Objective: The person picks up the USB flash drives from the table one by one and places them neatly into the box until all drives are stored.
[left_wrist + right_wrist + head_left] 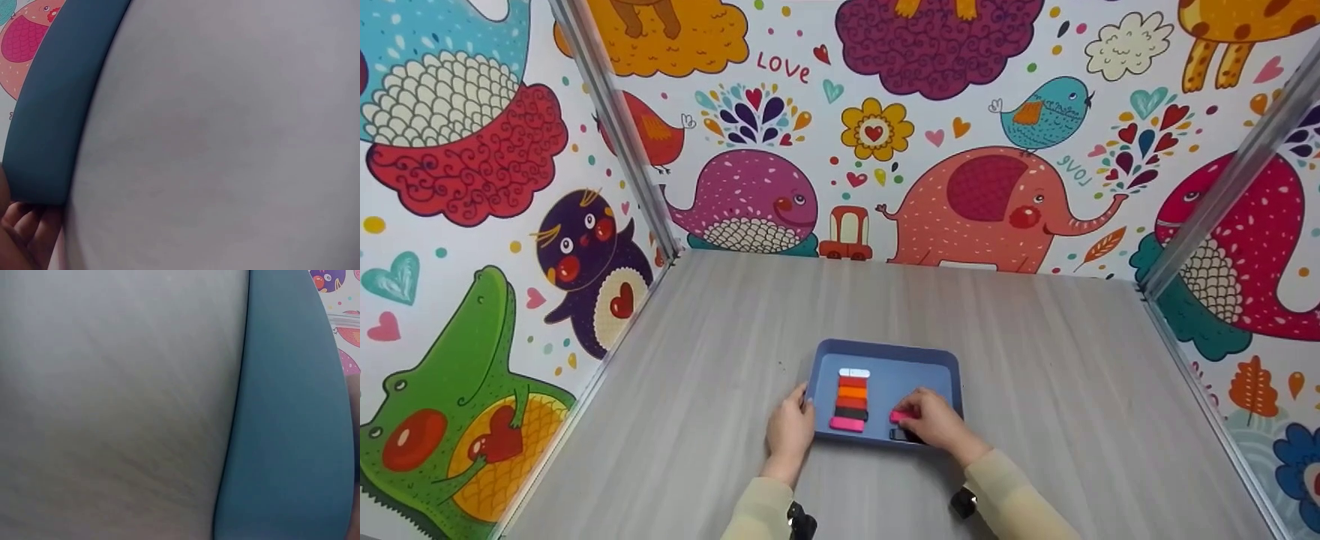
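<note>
A shallow blue tray [915, 364] lies on the table. In its left half is a column of small flat oblong pieces: a white piece [854, 373], a red piece [853, 382], an orange piece [852, 392], an orange-red piece [851, 403], a dark grey piece [850, 413] and a pink piece [847, 424]. My left hand [792, 427] holds the tray's left side near the front corner; its fingers [42, 233] show there in the left wrist view. Over the tray's right half, my right hand [936, 421] pinches another pink piece [900, 415]. Just below it lies a black piece [898, 434], partly hidden.
The light wood-grain table [735, 322] surrounds the tray. Walls printed with cartoon animals [750, 199] stand at the back and both sides, with metal posts [649, 187] at the corners. The tray's front wall [287, 410] fills much of the right wrist view.
</note>
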The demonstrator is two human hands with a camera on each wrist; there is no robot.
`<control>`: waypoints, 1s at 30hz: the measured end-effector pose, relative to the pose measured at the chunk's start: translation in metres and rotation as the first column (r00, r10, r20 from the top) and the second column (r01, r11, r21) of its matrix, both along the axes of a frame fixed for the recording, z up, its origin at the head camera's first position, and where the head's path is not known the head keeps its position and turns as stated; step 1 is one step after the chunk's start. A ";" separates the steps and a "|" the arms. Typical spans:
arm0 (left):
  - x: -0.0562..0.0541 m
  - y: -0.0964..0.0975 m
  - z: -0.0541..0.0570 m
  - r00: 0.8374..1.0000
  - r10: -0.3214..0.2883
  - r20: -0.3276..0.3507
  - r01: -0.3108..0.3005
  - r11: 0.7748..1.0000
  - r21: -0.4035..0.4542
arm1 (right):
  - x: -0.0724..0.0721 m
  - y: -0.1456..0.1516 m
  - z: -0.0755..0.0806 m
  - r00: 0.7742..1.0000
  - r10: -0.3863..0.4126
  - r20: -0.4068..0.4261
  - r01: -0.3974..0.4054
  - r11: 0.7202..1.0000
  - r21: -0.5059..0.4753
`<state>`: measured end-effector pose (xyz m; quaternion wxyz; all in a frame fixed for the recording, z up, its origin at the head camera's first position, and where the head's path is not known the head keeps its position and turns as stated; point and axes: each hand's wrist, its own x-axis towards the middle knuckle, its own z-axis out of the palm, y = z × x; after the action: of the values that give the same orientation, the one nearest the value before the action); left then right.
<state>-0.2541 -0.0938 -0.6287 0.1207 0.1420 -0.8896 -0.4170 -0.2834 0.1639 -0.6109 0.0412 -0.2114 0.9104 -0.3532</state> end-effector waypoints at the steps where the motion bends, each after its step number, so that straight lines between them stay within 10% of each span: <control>1: 0.000 0.000 0.001 1.000 -0.001 0.002 0.001 1.000 0.002 | 0.000 0.000 0.000 1.000 -0.001 0.007 0.001 1.000 0.000; 30: 0.001 0.000 0.003 1.000 -0.008 0.003 0.008 1.000 -0.007 | 0.004 0.005 0.002 0.998 0.045 0.041 -0.045 0.999 0.007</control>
<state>-0.2526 -0.0939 -0.6255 0.1182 0.1384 -0.8919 -0.4140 -0.2792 0.1686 -0.6092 0.0686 -0.2244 0.9057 -0.3530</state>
